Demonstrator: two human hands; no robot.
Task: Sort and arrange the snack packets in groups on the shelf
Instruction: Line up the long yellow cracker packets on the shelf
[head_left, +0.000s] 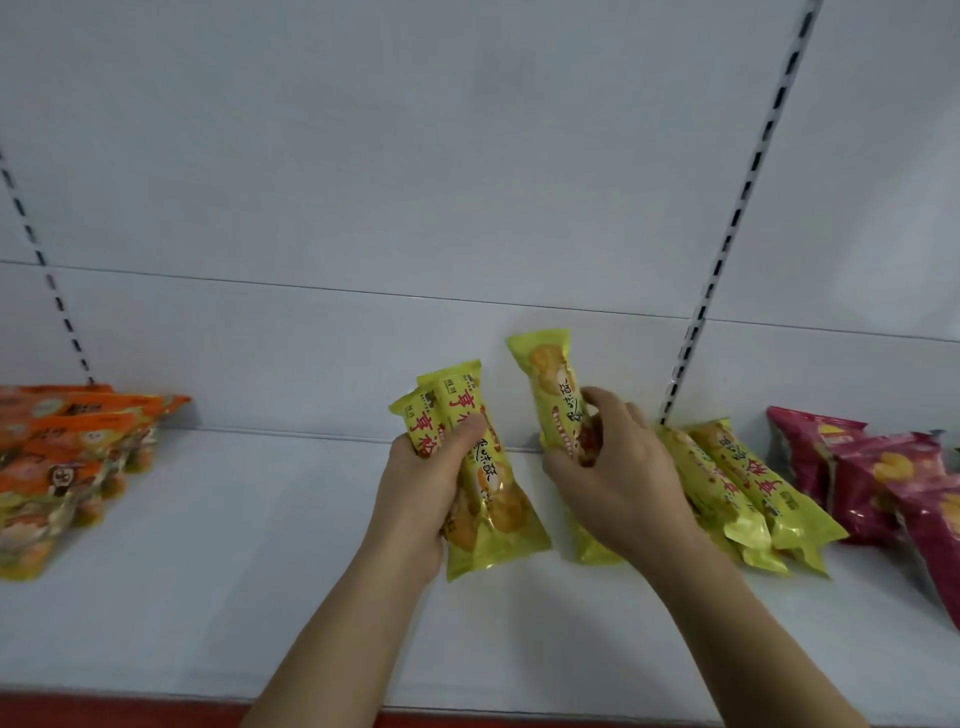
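Bare white shelf (218, 561) stretches between the orange packets (62, 457) far left and the hands. Left hand (421, 493) grips two yellow packets (467, 457); right hand (618, 478) pinches another (553, 395), beside yellow ones lying right (748, 488), then pink packets (878, 478).

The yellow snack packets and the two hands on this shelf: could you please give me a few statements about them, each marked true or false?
1. The left hand grips two yellow packets. True.
2. The right hand is empty. False: it holds one yellow packet.
3. The orange packets lie at the shelf's right end. False: they are on the left.
4. Pink packets lie right of the yellow pile. True.
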